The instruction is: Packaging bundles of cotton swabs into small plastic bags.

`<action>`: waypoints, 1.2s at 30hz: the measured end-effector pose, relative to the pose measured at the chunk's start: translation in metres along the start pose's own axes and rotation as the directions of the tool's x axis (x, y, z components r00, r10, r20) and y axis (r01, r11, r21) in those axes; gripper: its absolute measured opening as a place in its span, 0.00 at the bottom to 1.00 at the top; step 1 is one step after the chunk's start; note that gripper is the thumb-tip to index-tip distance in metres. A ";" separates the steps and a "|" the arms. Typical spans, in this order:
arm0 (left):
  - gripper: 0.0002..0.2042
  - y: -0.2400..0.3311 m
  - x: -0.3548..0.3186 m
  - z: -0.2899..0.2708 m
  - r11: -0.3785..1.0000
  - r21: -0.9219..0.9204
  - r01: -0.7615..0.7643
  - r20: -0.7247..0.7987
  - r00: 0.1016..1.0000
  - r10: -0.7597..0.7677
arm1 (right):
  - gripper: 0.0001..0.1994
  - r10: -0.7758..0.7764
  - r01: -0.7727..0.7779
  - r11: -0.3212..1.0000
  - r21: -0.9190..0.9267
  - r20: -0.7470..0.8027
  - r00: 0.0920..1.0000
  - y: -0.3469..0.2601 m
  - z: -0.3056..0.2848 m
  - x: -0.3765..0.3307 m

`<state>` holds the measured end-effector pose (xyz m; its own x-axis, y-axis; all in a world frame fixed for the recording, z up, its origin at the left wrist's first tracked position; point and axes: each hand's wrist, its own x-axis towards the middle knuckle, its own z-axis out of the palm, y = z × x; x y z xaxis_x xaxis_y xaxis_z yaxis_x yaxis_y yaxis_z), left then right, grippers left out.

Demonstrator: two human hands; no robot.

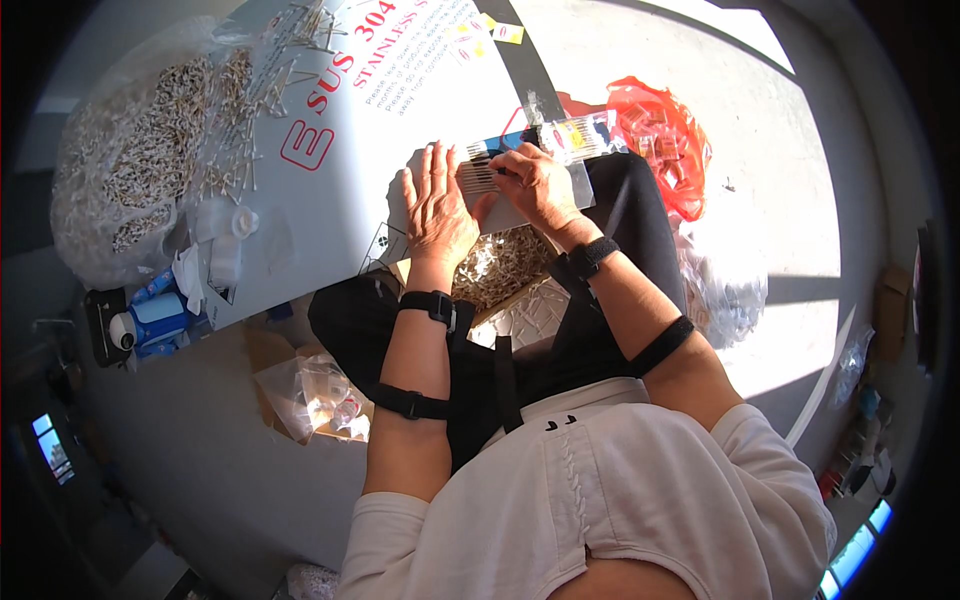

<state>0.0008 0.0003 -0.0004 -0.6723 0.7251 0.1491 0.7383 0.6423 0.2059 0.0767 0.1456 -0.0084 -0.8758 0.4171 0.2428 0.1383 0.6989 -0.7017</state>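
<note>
My left hand (pixel 440 212) lies flat on the white printed sheet (pixel 345 210) that covers the table, its fingers stretched out. Beside its thumb is a row of cotton swabs (pixel 477 178) near the table's edge. Over the right end of that row, my right hand (pixel 545 192) has its fingers curled into a pinch. What the fingertips hold is too small to make out. A clear plastic pack (pixel 582 136) with a yellow label lies just beyond my right hand. Below both hands, at my lap, a box holds many loose swabs (pixel 500 268).
A large clear bag of swabs (pixel 150 160) stands at the table's left, with loose swabs (pixel 240 150) next to it. An orange-red plastic bag (pixel 660 140) is to the right. A blue tissue pack (pixel 160 318) sits at the left corner. An open carton (pixel 285 385) is on the floor.
</note>
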 end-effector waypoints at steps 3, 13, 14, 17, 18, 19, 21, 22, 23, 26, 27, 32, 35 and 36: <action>0.37 0.000 0.000 0.001 1.000 -0.003 0.003 0.003 1.000 -0.003 | 0.09 0.011 -0.010 1.000 0.023 -0.006 1.000 -0.002 0.000 0.001; 0.37 -0.004 0.000 0.007 1.000 0.020 -0.024 -0.032 0.999 0.025 | 0.11 0.056 -0.054 0.995 -0.079 0.021 0.998 -0.007 -0.001 0.008; 0.37 -0.004 0.000 0.007 0.999 0.020 -0.026 -0.035 0.999 0.027 | 0.11 0.048 -0.046 0.996 -0.081 0.020 0.999 -0.006 0.000 0.008; 0.37 -0.004 0.000 0.007 0.999 0.039 -0.028 -0.032 0.999 0.029 | 0.10 0.024 -0.023 0.996 -0.081 0.011 1.000 -0.006 -0.001 0.008; 0.37 -0.004 0.000 0.007 0.999 0.039 -0.028 -0.033 0.999 0.029 | 0.10 0.024 -0.023 0.996 -0.082 0.011 1.000 -0.006 0.000 0.009; 0.37 -0.003 0.000 0.007 0.999 0.047 -0.023 -0.026 0.999 0.024 | 0.09 0.062 -0.061 0.997 -0.046 0.017 0.998 -0.005 0.000 0.011; 0.38 -0.003 0.000 0.007 0.998 0.055 -0.017 -0.019 1.000 0.018 | 0.09 0.099 -0.098 0.995 -0.010 0.024 0.995 -0.004 0.000 0.015; 0.38 -0.003 0.000 0.008 0.999 0.050 -0.014 -0.022 1.000 0.015 | 0.09 0.099 -0.099 0.995 0.002 0.026 0.995 -0.004 0.000 0.018; 0.38 -0.003 0.000 0.008 0.999 0.044 -0.010 -0.025 1.000 0.012 | 0.09 0.099 -0.099 0.995 0.015 0.027 0.995 -0.003 0.000 0.021; 0.38 -0.011 0.000 0.015 0.990 0.135 -0.037 -0.009 0.999 0.038 | 0.09 -0.010 0.010 1.000 -0.004 -0.027 1.000 -0.004 0.004 0.030; 0.38 -0.010 0.000 0.014 0.990 0.134 -0.036 -0.008 0.999 0.038 | 0.09 -0.009 0.009 1.000 -0.004 -0.026 1.000 -0.005 0.004 0.031; 0.39 -0.005 0.001 0.008 0.997 0.075 -0.023 0.022 1.000 0.022 | 0.08 0.034 -0.034 0.999 -0.028 -0.005 0.999 -0.003 0.005 0.032; 0.39 -0.007 0.000 0.010 0.997 0.062 -0.034 -0.012 0.999 0.035 | 0.07 0.001 -0.001 1.000 -0.030 -0.007 1.000 -0.001 0.007 0.031; 0.39 -0.006 0.001 0.010 0.998 0.061 -0.033 -0.011 0.999 0.034 | 0.07 0.002 -0.002 1.000 -0.030 -0.005 1.000 -0.001 0.007 0.031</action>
<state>-0.0038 -0.0009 -0.0113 -0.6473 0.7438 0.1669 0.7622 0.6317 0.1411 0.0463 0.1542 -0.0051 -0.8731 0.4214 0.2451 0.1539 0.7154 -0.6816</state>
